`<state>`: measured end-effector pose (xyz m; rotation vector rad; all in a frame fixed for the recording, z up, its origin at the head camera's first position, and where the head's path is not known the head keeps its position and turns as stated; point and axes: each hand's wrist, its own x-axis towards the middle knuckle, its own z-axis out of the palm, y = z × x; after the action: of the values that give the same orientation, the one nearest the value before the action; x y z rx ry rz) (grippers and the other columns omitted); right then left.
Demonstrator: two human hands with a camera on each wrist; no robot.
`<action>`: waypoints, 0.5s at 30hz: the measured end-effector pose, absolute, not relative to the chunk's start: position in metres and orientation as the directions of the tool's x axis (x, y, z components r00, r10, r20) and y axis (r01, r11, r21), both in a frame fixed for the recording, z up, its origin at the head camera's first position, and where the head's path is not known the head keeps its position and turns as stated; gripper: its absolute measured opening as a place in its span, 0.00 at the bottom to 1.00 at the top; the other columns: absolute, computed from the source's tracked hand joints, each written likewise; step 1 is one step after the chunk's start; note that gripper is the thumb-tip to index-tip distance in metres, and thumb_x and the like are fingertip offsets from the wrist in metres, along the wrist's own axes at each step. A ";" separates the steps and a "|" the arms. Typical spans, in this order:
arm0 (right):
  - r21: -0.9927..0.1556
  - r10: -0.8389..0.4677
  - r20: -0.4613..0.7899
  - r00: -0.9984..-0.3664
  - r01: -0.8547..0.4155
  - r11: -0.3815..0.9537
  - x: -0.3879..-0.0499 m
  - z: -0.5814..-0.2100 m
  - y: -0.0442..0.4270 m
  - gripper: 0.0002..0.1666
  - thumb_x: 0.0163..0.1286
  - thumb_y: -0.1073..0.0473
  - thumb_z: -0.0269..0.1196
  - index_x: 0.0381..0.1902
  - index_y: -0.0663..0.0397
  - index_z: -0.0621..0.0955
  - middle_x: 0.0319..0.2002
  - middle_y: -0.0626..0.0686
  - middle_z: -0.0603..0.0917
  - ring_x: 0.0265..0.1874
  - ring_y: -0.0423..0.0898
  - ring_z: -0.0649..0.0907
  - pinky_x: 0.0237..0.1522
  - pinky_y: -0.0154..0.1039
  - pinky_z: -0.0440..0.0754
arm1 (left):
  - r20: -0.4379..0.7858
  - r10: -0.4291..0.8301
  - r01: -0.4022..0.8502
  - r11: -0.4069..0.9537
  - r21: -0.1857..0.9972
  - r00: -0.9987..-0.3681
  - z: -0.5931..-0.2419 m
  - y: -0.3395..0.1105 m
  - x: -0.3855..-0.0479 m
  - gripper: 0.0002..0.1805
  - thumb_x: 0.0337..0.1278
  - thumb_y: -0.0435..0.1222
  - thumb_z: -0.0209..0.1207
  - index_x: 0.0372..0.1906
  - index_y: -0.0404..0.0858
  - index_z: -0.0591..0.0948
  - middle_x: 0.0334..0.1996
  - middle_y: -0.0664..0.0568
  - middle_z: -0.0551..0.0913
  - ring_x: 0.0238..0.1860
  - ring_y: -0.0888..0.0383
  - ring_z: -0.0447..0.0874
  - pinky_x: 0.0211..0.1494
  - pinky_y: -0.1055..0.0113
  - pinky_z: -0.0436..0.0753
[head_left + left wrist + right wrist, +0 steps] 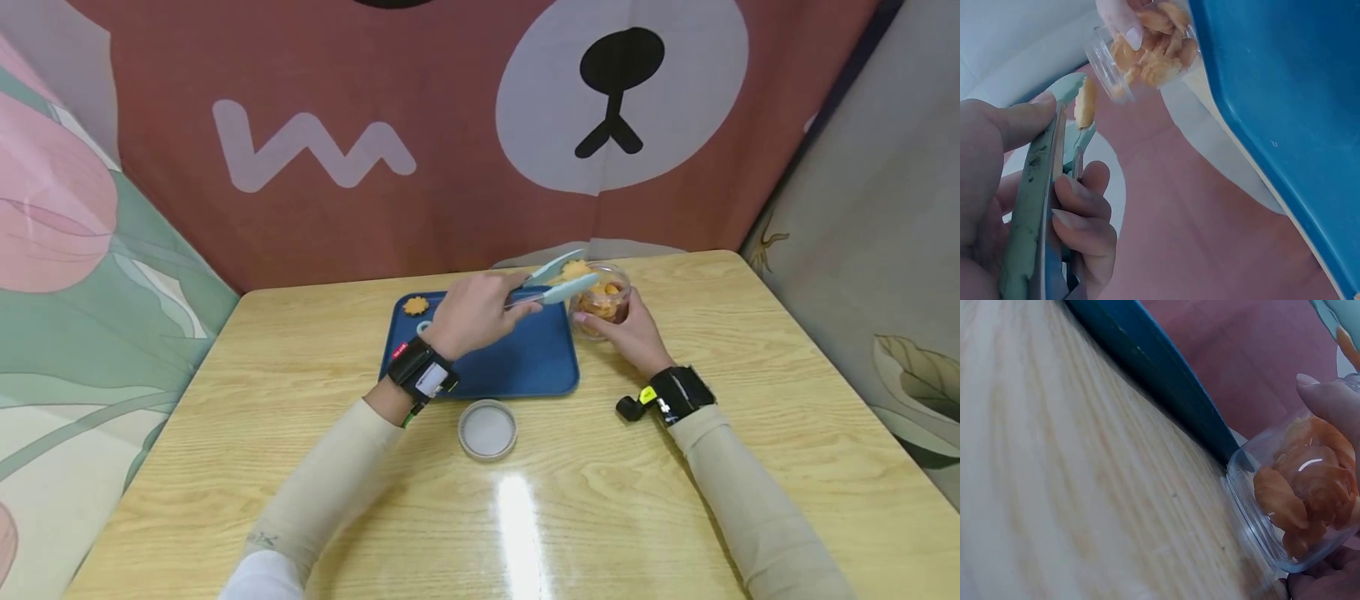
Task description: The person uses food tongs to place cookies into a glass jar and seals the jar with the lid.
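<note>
My left hand (pixel 480 310) grips pale blue-green tongs (pixel 1032 194), and their tips pinch a cookie (pixel 1085 103) with a scalloped edge. In the head view the cookie is beside the mouth of a clear plastic jar (pixel 1244 481); whether it touches the rim I cannot tell. My right hand (pixel 633 337) holds the jar, fingers and thumb round its side. Several golden-brown cookies (pixel 1316 475) fill part of the jar. Left of the jar lies a blue tray (pixel 517 367), with one flower-shaped cookie (pixel 416 306) in its far left corner.
A round whitish lid (pixel 487 430) lies on the wooden table (pixel 322 333) in front of the tray. Printed cloth (pixel 450 225) hangs behind the table's far edge, with more cloth at both sides. The left forearm crosses over the tray's near left part.
</note>
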<state>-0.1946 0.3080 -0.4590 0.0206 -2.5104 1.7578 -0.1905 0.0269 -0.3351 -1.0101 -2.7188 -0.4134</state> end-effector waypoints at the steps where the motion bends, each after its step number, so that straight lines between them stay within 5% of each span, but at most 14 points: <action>1: -0.936 0.034 0.073 -0.997 -0.057 0.347 -0.195 -0.458 0.308 0.62 0.65 0.37 0.74 0.84 0.45 0.53 0.77 0.56 0.69 0.77 0.53 0.71 0.79 0.57 0.66 | 0.289 0.606 0.664 0.725 0.184 -0.741 -0.334 0.030 -0.192 0.30 0.72 0.56 0.61 0.70 0.44 0.80 0.18 0.55 0.68 0.17 0.59 0.68 0.21 0.69 0.59; 15: -0.931 0.031 0.073 -0.997 -0.057 0.361 -0.196 -0.459 0.309 0.61 0.66 0.38 0.74 0.84 0.48 0.52 0.78 0.59 0.67 0.78 0.57 0.69 0.79 0.59 0.66 | 0.234 0.635 0.672 0.726 0.145 -0.736 -0.327 0.063 -0.203 0.30 0.74 0.57 0.59 0.71 0.46 0.80 0.28 0.55 0.80 0.22 0.60 0.74 0.23 0.71 0.65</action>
<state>-0.1959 0.3088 -0.4587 0.0236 -2.5261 1.7329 -0.2034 0.0629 -0.3270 -1.0537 -2.7602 -0.3290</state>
